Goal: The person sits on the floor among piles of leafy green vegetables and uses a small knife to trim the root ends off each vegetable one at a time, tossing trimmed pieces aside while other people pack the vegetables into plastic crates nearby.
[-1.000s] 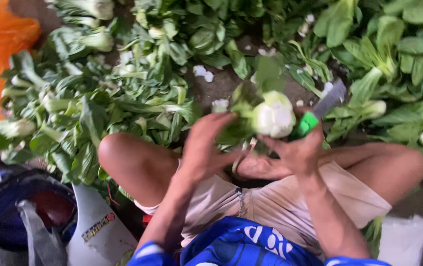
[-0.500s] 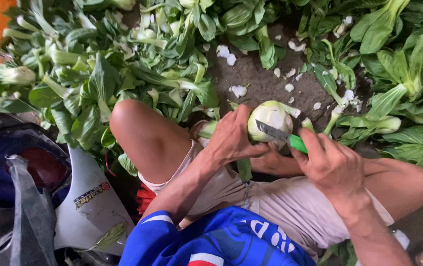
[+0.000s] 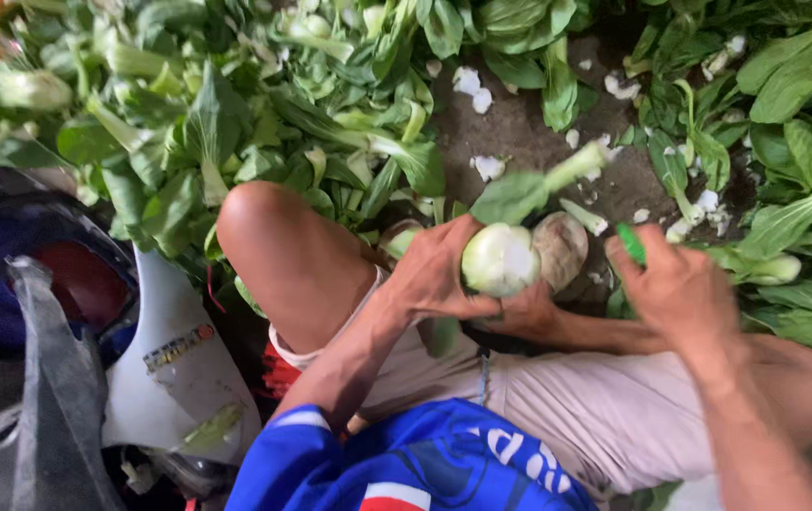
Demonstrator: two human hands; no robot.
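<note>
Left hand [image 3: 434,274] fingers wrap the bok choy [image 3: 501,257], cut base up. Right hand [image 3: 676,289] fingers close on a green-handled knife [image 3: 629,242], blade hidden. Best to trim thin, cutting away from the thumb.

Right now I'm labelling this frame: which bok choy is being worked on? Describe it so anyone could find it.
Start at the bent bare knee at centre. Just to its right, the left hand grips one bok choy by its pale round base. Unlike the heaps lying on the ground, it is lifted.
</note>
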